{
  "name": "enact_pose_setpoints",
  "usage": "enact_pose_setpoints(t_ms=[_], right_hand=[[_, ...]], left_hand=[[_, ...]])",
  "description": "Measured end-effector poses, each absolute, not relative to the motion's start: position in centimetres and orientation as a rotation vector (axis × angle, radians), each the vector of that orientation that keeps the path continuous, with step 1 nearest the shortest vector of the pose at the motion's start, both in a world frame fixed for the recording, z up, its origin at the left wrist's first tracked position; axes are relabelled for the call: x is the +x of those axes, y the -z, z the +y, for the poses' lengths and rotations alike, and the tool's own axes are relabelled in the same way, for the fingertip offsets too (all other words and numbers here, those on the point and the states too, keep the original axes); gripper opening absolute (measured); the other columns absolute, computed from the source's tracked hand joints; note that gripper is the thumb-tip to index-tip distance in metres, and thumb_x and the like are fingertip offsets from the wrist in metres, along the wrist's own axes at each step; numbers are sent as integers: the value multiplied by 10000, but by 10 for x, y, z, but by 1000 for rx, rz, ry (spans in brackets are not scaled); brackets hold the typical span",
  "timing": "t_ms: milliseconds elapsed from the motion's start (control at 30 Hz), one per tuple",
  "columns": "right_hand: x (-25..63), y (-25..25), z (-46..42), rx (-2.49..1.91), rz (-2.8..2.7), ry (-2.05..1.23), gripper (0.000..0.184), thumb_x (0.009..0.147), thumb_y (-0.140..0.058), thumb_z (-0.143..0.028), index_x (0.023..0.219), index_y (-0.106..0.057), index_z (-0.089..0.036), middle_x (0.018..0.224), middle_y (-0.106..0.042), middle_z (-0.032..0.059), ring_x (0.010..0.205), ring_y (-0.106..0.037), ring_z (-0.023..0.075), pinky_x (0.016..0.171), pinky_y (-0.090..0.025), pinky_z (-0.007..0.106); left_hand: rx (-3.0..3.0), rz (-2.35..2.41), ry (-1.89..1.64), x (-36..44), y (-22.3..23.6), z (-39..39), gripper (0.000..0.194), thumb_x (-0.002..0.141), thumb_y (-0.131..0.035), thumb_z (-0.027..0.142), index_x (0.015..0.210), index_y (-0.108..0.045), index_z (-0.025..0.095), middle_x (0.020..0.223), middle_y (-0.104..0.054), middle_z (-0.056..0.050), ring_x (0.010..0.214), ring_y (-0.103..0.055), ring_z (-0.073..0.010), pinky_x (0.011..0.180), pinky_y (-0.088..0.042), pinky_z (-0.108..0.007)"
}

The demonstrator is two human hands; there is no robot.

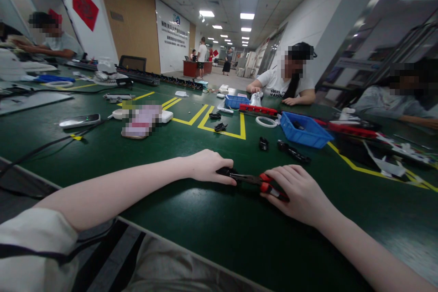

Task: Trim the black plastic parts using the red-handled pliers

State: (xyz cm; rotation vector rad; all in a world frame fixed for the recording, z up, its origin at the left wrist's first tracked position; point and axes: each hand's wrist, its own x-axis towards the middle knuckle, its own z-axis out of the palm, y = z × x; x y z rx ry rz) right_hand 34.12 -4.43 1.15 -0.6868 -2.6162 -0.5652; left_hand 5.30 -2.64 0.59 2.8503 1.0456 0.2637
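Note:
My left hand (209, 165) is closed on a small black part (226, 171), pinched between thumb and fingers just above the green table. From the right, my right hand (296, 191) wraps round the red-and-black handles of a pair of pliers (266, 187). The pliers' jaws (244, 178) point left and meet the black part; whether they grip it I cannot tell. Beyond my hands lie a short black piece (263, 143) and a longer black piece (293, 151). Two more small black pieces, one of them a clip-like part (221, 127), rest inside a yellow taped outline.
A blue tray (306, 134) stands at right, beside a white ring (267, 122). A phone (142, 121), a silver-and-black device (80, 121) and cables lie at left. Across the table a person in a white T-shirt (287, 80) sits; others sit at either side.

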Motion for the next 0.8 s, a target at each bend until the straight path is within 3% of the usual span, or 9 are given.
enact_pose_setpoints(t_ms=[167,367,800], right_hand=[[342,-9,-45,-707,-2623,492,298,871,-588,-338,1073,-589,-118,962,-667,132,809,-639,223,699,-534,341],[343,-7,-43,-749,-2650,428,301,860,-586,-350,1076,-592,-139,976,-663,127,815,-645,229,698,-555,349],[342,-9,-46,-839,-2689,179,298,873,-589,-362,1105,-573,-175,986,-658,99,820,-650,208,693,-562,335]], left_hand=[[2818,1052,-259,52,-6,-26,465,918,-436,662,974,-581,223,686,-627,2,607,-618,-182,514,-317,-233],[2829,1073,-237,53,-4,-26,469,875,-526,660,1046,-587,227,758,-675,-12,655,-652,-193,514,-332,-231],[2961,1059,-275,55,-1,-26,459,878,-533,648,1018,-573,213,707,-663,-11,601,-645,-192,485,-319,-246]])
